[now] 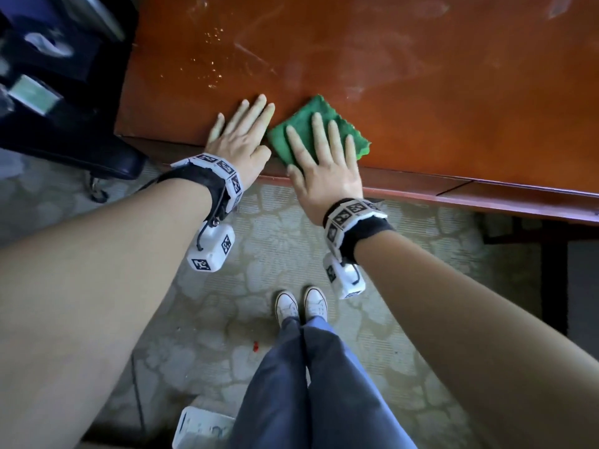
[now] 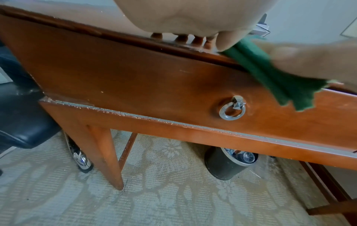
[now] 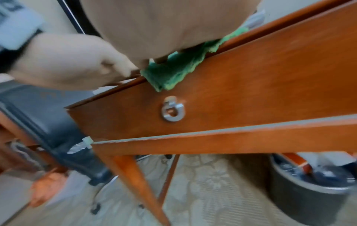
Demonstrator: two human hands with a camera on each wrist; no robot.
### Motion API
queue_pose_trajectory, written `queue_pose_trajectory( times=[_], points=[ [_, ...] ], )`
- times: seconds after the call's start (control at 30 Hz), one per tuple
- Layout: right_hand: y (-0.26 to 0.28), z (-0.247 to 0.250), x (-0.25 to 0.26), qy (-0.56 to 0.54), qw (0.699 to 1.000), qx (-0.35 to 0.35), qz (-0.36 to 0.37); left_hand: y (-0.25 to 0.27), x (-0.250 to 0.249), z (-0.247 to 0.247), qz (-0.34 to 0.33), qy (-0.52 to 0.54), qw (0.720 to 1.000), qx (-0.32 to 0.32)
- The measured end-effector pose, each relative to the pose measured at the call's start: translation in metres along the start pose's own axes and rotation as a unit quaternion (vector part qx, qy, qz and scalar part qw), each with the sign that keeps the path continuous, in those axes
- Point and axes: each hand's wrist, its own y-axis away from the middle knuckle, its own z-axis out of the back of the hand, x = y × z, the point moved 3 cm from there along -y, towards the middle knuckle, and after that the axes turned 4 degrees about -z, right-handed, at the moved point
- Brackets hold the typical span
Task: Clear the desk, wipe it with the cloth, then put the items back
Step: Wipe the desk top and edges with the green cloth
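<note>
Right hand [image 1: 324, 163], fingers spread flat, presses the green cloth [image 1: 327, 124] at the desk [image 1: 421, 92] front edge; left hand [image 1: 241, 137] lies flat just beside the cloth, holding nothing.

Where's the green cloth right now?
The green cloth lies on the desk's near edge under the flat right hand, beside the left hand.

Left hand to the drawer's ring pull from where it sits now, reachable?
Probably yes. The left hand lies flat and empty on the desk edge, beside the cloth. The ring pull hangs on the drawer front just below, with only a hanging corner of cloth nearby, not covering it.
</note>
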Motion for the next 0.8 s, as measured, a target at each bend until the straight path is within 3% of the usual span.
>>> queue_pose_trajectory(
  times=[0.17, 0.23, 0.33, 0.4, 0.53, 0.63, 0.7, 0.8],
  points=[
    [-0.006, 0.021, -0.118, -0.027, 0.979, -0.03, -0.198, 0.002, -0.001, 0.005, -0.009, 0.013, 0.999, 0.028],
    [-0.008, 0.025, -0.127, -0.036, 0.969, -0.017, -0.244, 0.003, 0.004, 0.01, -0.018, 0.003, 0.999, 0.038],
    [-0.017, 0.018, -0.095, -0.049, 0.954, -0.03, -0.293, 0.009, 0.027, 0.017, 0.021, 0.003, 1.0, 0.018],
    [-0.022, 0.009, -0.05, -0.041, 0.965, -0.036, -0.258, 0.014, 0.05, 0.017, 0.045, 0.002, 0.999, 0.005],
    [-0.017, -0.009, 0.056, -0.019, 0.998, -0.013, -0.064, 0.023, 0.067, 0.008, 0.015, -0.057, 0.998, -0.02],
    [-0.015, -0.011, 0.078, -0.018, 1.0, 0.003, -0.014, 0.025, 0.064, 0.004, 0.03, -0.048, 0.997, -0.042],
    [-0.021, -0.007, 0.059, -0.017, 1.0, 0.009, -0.008, 0.025, 0.066, 0.008, 0.029, -0.042, 0.998, -0.044],
    [-0.038, 0.012, -0.006, -0.029, 0.989, -0.004, -0.142, 0.023, 0.074, 0.016, 0.009, -0.046, 0.999, -0.027]
  ],
)
